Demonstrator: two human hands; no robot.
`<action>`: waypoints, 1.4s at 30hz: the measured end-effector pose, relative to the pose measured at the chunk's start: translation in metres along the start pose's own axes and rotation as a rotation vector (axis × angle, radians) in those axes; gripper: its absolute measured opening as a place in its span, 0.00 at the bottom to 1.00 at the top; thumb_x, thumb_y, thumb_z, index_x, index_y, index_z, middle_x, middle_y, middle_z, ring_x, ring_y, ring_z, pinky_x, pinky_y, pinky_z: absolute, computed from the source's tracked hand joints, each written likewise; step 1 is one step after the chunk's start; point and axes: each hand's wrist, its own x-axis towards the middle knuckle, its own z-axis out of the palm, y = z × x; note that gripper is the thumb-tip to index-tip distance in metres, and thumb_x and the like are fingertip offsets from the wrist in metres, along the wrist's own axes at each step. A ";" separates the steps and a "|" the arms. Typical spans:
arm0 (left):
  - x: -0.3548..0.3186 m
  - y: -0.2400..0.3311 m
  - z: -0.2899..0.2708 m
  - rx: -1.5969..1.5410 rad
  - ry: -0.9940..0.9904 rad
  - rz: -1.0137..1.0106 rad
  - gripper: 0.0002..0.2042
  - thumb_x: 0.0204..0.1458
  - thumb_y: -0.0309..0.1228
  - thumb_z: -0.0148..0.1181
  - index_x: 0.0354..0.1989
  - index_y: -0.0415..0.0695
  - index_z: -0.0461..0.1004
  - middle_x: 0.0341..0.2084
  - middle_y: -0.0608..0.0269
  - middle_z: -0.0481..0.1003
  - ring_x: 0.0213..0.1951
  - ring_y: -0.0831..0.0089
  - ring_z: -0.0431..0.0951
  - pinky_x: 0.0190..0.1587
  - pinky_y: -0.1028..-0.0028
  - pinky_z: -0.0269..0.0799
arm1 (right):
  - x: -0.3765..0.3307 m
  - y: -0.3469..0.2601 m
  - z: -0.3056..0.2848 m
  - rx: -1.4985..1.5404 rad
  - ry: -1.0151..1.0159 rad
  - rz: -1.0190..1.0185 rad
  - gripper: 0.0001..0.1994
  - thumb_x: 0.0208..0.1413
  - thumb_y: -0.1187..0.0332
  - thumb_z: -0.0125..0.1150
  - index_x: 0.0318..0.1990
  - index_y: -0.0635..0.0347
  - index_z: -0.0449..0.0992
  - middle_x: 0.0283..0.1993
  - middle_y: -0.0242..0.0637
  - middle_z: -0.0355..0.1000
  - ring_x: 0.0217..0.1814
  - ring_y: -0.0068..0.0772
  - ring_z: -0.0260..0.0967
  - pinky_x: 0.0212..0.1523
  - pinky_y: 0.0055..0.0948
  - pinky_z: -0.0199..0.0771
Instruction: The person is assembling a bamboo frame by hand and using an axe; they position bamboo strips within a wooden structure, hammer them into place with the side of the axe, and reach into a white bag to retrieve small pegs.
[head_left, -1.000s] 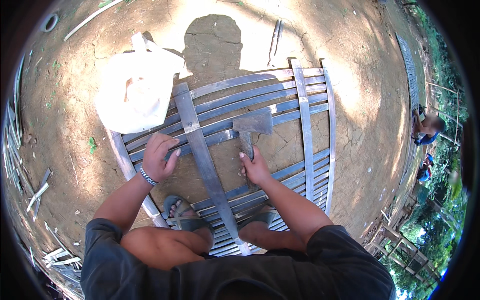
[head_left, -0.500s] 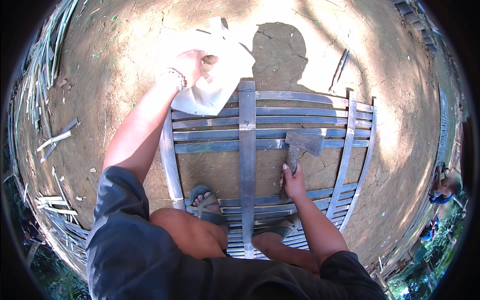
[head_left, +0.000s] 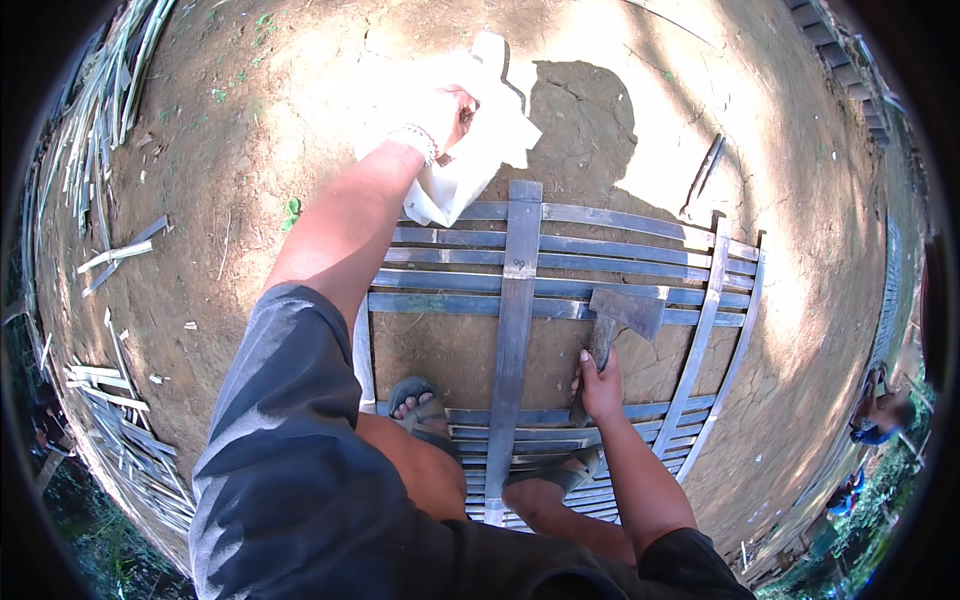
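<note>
My left hand (head_left: 452, 118) is stretched out to the far side, its fingers closed on a crumpled white bag (head_left: 455, 190). Bright sunlight washes out much of the bag, and its contents do not show. Around the handle of a hatchet (head_left: 627, 311) my right hand (head_left: 600, 385) is wrapped, with the metal head pointing away from me. The hatchet is over a frame of flat bamboo slats (head_left: 517, 330) on the ground. Long crosspieces run over the slats, with a wide gap between the far and near rows.
My sandalled feet (head_left: 425, 415) are at the near slats. A dark tool-like piece (head_left: 705, 175) lies on the soil beyond the frame's right corner. Piles of split bamboo strips (head_left: 125, 430) lie at left. Other people (head_left: 880, 410) are at the far right edge.
My left hand has moved right and slightly away from me with the bag, whose shape has shifted. My right hand keeps its grip on the hatchet. The view has turned slightly.
</note>
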 end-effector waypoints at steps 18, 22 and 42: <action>0.010 0.029 0.019 0.091 -0.010 -0.205 0.30 0.48 0.41 0.71 0.60 0.46 0.73 0.62 0.50 0.66 0.61 0.48 0.74 0.63 0.54 0.71 | -0.002 -0.006 -0.006 -0.113 0.014 -0.015 0.12 0.70 0.64 0.59 0.50 0.58 0.64 0.26 0.31 0.69 0.21 0.23 0.69 0.24 0.27 0.72; 0.007 0.026 0.022 0.065 0.037 -0.255 0.28 0.50 0.40 0.69 0.59 0.44 0.72 0.62 0.50 0.67 0.62 0.50 0.74 0.63 0.54 0.71 | 0.001 -0.004 -0.008 -0.086 -0.021 -0.013 0.12 0.70 0.64 0.59 0.51 0.58 0.64 0.27 0.32 0.69 0.21 0.24 0.69 0.23 0.28 0.72; -0.023 0.019 -0.050 -0.684 -0.107 -0.430 0.27 0.57 0.17 0.47 0.68 0.38 0.67 0.65 0.50 0.72 0.62 0.59 0.76 0.62 0.67 0.73 | -0.003 -0.015 -0.016 -0.095 -0.016 0.059 0.14 0.69 0.62 0.60 0.52 0.58 0.64 0.26 0.32 0.69 0.19 0.26 0.69 0.21 0.29 0.72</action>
